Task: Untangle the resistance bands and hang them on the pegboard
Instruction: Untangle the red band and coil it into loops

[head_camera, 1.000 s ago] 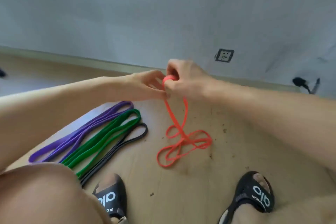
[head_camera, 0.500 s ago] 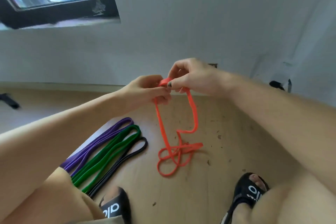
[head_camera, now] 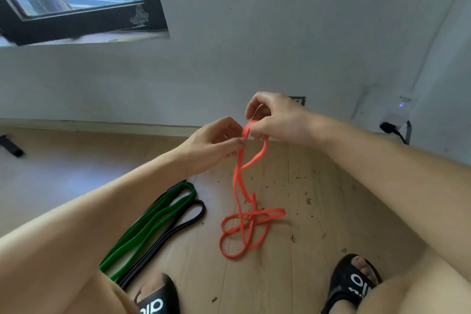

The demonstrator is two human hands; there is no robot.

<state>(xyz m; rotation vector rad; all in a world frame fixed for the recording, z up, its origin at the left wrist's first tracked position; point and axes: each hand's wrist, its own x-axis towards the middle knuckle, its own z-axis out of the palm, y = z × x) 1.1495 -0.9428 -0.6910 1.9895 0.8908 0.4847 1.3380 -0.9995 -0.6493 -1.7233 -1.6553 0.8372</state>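
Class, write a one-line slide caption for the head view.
Both hands, left hand and right hand, pinch the tangled orange band above the floor.

Both forearms are bare, with no sleeves in view. The left hand (head_camera: 216, 139) and right hand (head_camera: 275, 120) carry no gloves or rings. Each foot wears a black slide sandal (head_camera: 353, 284) (white lettering across the strap), toes exposed.
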